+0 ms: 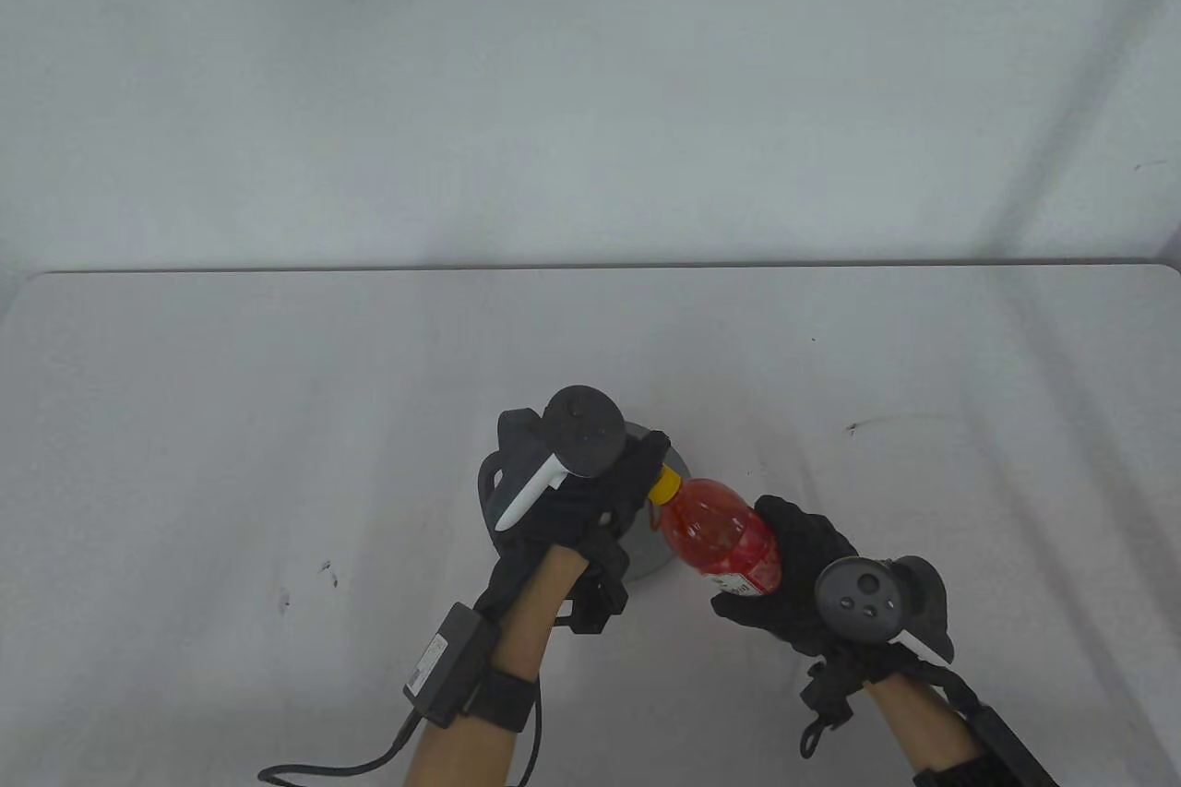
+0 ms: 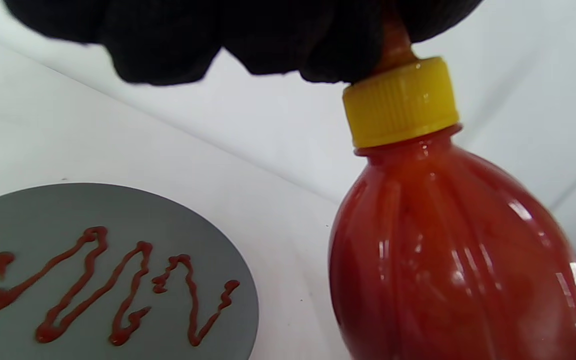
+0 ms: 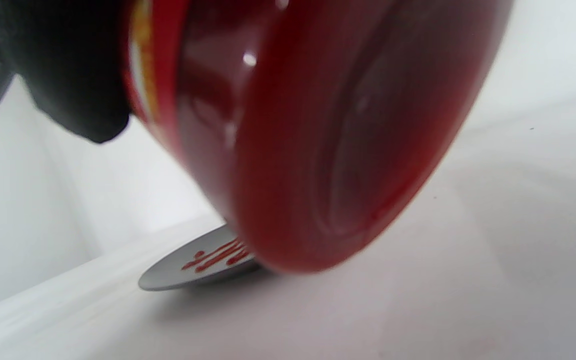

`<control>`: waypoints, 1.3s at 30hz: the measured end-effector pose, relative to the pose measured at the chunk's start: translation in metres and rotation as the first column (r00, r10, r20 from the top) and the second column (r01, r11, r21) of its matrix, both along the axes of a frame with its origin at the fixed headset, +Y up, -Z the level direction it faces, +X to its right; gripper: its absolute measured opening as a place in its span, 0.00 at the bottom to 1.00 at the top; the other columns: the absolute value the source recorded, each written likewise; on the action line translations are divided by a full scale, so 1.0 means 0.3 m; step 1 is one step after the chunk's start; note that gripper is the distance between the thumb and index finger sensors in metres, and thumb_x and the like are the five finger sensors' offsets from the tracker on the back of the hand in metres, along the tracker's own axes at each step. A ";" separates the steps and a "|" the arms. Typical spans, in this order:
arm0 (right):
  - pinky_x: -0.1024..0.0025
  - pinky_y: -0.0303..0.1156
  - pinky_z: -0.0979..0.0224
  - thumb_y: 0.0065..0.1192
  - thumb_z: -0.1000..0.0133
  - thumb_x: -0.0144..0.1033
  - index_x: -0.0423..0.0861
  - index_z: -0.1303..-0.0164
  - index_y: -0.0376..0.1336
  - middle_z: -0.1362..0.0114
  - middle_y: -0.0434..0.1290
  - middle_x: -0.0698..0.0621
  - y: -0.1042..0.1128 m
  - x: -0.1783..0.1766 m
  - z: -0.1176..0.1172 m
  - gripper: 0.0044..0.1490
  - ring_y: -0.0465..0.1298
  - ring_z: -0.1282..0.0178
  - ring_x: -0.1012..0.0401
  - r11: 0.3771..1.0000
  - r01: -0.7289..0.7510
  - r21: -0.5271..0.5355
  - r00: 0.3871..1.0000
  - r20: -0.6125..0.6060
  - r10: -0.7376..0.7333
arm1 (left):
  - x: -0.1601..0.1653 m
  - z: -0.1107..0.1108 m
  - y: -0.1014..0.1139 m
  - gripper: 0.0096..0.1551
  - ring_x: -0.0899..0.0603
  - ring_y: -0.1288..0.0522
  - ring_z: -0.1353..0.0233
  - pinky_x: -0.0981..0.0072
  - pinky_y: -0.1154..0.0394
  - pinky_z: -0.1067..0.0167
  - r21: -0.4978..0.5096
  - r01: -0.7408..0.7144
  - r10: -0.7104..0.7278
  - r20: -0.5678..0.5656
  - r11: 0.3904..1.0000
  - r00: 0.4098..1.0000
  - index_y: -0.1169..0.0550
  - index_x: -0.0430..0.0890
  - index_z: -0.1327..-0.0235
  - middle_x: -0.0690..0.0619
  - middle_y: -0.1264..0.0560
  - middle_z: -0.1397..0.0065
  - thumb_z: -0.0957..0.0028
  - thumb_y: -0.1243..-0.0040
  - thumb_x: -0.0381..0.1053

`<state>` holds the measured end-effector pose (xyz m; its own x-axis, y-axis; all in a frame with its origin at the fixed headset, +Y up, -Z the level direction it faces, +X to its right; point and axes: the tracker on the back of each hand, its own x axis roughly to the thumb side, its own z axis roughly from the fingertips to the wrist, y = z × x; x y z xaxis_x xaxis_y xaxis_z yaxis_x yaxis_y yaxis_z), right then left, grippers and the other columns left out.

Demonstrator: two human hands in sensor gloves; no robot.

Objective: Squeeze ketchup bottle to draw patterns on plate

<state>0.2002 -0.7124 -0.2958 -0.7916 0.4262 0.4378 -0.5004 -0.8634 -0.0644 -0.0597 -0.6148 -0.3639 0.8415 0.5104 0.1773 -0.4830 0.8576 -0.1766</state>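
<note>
I had one counter (image 1: 231, 418), pale grey, carrying everything. On it sat one grey plate (image 2: 118, 205), near-centre, mostly hidden under my left hand (image 1: 572, 501) in the table view; the left wrist view showed it already carrying a red zigzag (image 2: 118, 285), approx 3–4 peaks, plus a separate blob at its left end.

One ketchup bottle (image 1: 724, 542), held off the counter just right of the plate, tilted w/ its yellow cap (image 1: 664, 484) pointing left and far, toward the plate. My right hand (image 1: 793, 584) was wrapped around the label end of the bottle, fingers curled on it. My left hand's fingertips (image 2: 328, 50) were closed on the orange nozzle tip above the cap; whether pinching a flip lid or just steadying it, I couldn't tell.

My read: pattern looked done, so the step was prob. closing or wiping the nozzle. To do that well I'd keep right-hand pressure off the body, since any squeeze would spurt onto the glove, hold the bottle steady, and let the left do the fine work.

Count: 1 counter, 1 plate, 1 bottle, 1 cap, 2 hands.
</note>
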 end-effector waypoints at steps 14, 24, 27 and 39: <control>0.33 0.67 0.27 0.81 0.53 0.66 0.41 0.21 0.53 0.23 0.69 0.35 -0.004 0.011 -0.017 0.64 0.72 0.32 0.41 0.991 0.121 -0.059 0.991 -0.050 -0.124 | -0.006 0.017 0.020 0.28 0.45 0.19 0.61 0.43 0.21 0.54 0.177 -0.137 0.111 0.150 0.975 0.983 0.16 0.39 0.67 0.50 0.19 0.71 0.38 0.53 0.62; 0.33 0.66 0.27 0.81 0.52 0.66 0.40 0.20 0.52 0.23 0.69 0.34 -0.011 0.001 -0.007 0.65 0.72 0.32 0.41 1.000 0.011 -0.002 1.000 0.004 -0.011 | -0.003 -0.013 0.011 0.31 0.46 0.18 0.68 0.45 0.20 0.60 -0.046 0.018 -0.019 -0.032 0.999 0.999 0.14 0.45 0.79 0.53 0.18 0.78 0.38 0.54 0.68; 0.33 0.66 0.27 0.81 0.52 0.66 0.40 0.21 0.52 0.23 0.69 0.34 -0.016 -0.002 -0.008 0.65 0.72 0.32 0.41 0.999 -0.034 0.013 0.999 0.006 0.034 | 0.000 -0.024 0.000 0.29 0.46 0.18 0.66 0.45 0.20 0.58 -0.072 0.037 -0.037 -0.002 0.997 0.999 0.15 0.44 0.78 0.53 0.18 0.77 0.38 0.50 0.66; 0.33 0.67 0.27 0.81 0.52 0.65 0.40 0.20 0.51 0.23 0.69 0.34 -0.019 0.011 -0.020 0.65 0.72 0.31 0.41 0.997 0.069 -0.030 0.994 -0.078 -0.071 | -0.016 0.010 0.007 0.28 0.43 0.20 0.64 0.42 0.21 0.56 0.087 -0.170 0.157 0.139 0.982 0.978 0.15 0.38 0.76 0.48 0.19 0.76 0.39 0.50 0.61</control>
